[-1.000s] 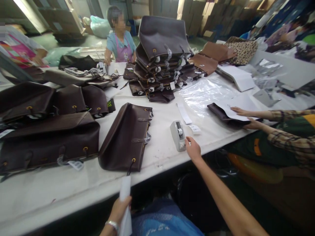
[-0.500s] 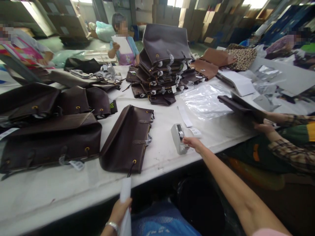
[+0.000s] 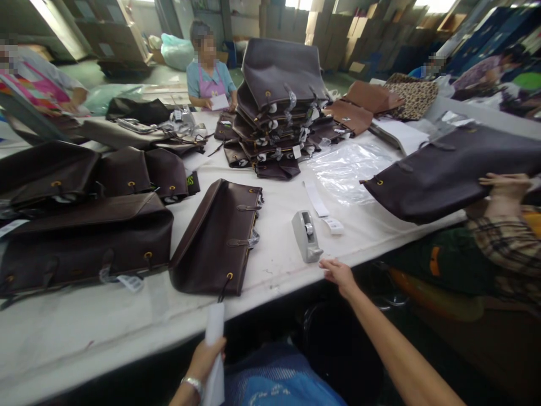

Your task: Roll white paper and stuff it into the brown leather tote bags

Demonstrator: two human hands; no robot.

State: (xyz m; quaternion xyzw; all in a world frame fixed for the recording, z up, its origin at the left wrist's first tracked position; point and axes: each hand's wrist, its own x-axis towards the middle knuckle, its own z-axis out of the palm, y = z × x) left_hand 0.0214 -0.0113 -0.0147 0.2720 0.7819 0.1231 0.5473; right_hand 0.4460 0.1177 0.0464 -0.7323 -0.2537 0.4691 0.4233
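Note:
My left hand [image 3: 205, 361] grips a folded white paper strip [image 3: 215, 324] below the table's front edge. The strip's upper end meets a dark cord hanging from a dark brown leather handbag [image 3: 217, 239], which lies on its side on the table. My right hand [image 3: 339, 276] is just in front of a grey tape dispenser [image 3: 306, 239], near its cutting end. Its thumb and forefinger are close together in a pinch; anything thin between them cannot be made out.
Several brown handbags [image 3: 88, 239] lie to the left, and a tall stack of them [image 3: 281, 73] stands at the back. A paper strip [image 3: 315, 197], a label [image 3: 333, 226] and clear plastic [image 3: 353, 169] lie past the dispenser. On the right, a co-worker's hand [image 3: 507, 189] holds a dark bag [image 3: 448, 175].
My right hand has moved from the dispenser's tape roll toward me, past its front end. The co-worker's bag on the right has been swung up and spread flat. My left hand stays put.

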